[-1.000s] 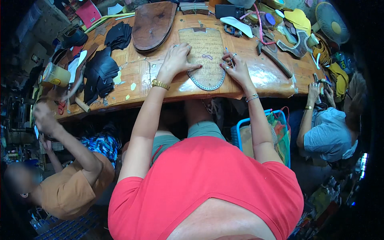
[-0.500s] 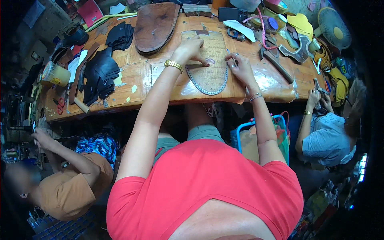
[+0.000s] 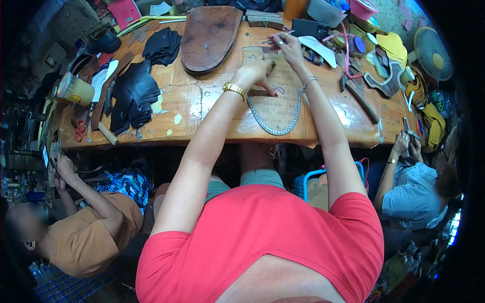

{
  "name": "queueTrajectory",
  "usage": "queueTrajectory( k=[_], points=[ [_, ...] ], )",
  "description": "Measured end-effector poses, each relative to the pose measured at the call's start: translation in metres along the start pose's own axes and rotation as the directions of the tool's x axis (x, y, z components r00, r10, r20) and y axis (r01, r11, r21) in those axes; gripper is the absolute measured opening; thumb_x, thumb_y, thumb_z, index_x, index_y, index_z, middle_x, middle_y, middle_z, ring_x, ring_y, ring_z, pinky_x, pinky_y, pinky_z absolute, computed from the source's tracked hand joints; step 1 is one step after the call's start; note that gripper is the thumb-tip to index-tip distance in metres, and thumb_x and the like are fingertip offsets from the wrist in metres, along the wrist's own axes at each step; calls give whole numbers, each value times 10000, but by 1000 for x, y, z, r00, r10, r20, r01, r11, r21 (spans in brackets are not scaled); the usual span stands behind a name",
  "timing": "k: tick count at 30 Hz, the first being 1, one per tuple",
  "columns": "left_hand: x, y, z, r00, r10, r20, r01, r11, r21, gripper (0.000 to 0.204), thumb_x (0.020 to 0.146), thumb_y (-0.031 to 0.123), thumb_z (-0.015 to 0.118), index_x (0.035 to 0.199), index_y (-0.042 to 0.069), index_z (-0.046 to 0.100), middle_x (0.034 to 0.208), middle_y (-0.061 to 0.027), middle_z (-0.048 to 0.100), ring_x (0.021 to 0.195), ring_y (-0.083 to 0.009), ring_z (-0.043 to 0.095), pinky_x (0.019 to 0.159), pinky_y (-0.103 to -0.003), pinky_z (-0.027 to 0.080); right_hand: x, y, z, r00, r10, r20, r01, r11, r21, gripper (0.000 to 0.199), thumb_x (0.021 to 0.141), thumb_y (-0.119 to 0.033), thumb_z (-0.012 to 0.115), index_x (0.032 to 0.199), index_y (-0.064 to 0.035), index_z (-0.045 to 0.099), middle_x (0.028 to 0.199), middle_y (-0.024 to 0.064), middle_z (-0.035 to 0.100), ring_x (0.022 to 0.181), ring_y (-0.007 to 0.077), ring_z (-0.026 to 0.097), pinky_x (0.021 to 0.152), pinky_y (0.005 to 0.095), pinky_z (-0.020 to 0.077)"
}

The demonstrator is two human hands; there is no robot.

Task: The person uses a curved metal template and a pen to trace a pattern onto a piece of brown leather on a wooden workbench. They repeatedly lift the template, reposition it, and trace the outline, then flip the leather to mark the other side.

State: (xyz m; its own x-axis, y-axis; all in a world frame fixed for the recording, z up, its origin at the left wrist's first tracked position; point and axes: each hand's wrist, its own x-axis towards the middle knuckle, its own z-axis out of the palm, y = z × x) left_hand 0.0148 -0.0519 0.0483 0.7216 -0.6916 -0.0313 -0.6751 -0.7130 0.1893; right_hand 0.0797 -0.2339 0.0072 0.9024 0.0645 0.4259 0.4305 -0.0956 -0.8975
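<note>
A tan cardboard pattern [image 3: 283, 96] with a rounded near end lies on the table before me. Faded writing covers its face, and a pale dotted band follows its curved rim. My left hand [image 3: 257, 73] presses down on its left side, thumb and fingers spread. Over the pattern's far right corner, my right hand [image 3: 289, 49] pinches a slim, silver, pen-like tool [image 3: 284, 34]. The tool's exact kind is too small to make out. Just left of the pattern rests a stack of brown leather pieces [image 3: 209, 38], rounded at the near end.
Black leather pieces [image 3: 132, 93] and red-handled scissors [image 3: 79, 130] lie at left. To the right are a hammer [image 3: 361, 101], a pink strap [image 3: 347, 53], yellow pieces [image 3: 392, 48] and a fan [image 3: 433, 53]. Co-workers sit on both sides; a blue basket [image 3: 303, 186] stands below the table.
My right hand has moved from the pattern's right edge up to its far corner, with the slim tool now showing. My left hand stays on the pattern. The whole view has shifted slightly.
</note>
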Motion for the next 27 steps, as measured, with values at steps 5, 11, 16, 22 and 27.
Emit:
queueTrajectory(
  k=[5,11,16,22,27],
  points=[
    [4,-1,1,1000,-13,12,13,1000,0,1140,370,720,783,1257,51,527,1261,-229,511,1145,-370,529,950,-428,442,25,28,29,994,57,97,-50,996,-73,168,918,-132,604,942,27,650,831,77,684,735,120,654,635,260,546],
    [4,-3,2,999,-34,10,33,999,24,1131,357,715,789,1237,50,539,1242,-232,520,1135,-365,538,933,-427,455,34,14,45,988,34,149,3,971,-240,187,914,-144,603,935,37,645,820,102,691,740,135,667,649,281,548],
    [4,-2,2,1000,-23,-1,23,1000,15,1117,365,707,794,1221,34,547,1231,-229,529,1134,-370,537,941,-428,450,38,13,46,972,-65,227,130,949,-285,201,915,-148,591,948,44,640,807,113,692,713,165,682,638,290,549],
    [3,-2,0,999,-38,19,38,999,-3,1116,367,699,800,1222,30,545,1245,-230,523,1144,-373,529,958,-425,440,38,10,48,964,8,267,112,895,-432,220,939,-151,568,966,61,619,838,105,682,761,146,674,670,288,550],
    [6,-4,5,999,-35,-2,35,999,-3,1123,358,692,806,1224,29,541,1266,-235,506,1180,-372,500,972,-424,431,41,10,43,962,-15,274,156,851,-502,223,943,-137,552,985,71,618,837,115,684,739,160,675,658,303,544]
  ],
)
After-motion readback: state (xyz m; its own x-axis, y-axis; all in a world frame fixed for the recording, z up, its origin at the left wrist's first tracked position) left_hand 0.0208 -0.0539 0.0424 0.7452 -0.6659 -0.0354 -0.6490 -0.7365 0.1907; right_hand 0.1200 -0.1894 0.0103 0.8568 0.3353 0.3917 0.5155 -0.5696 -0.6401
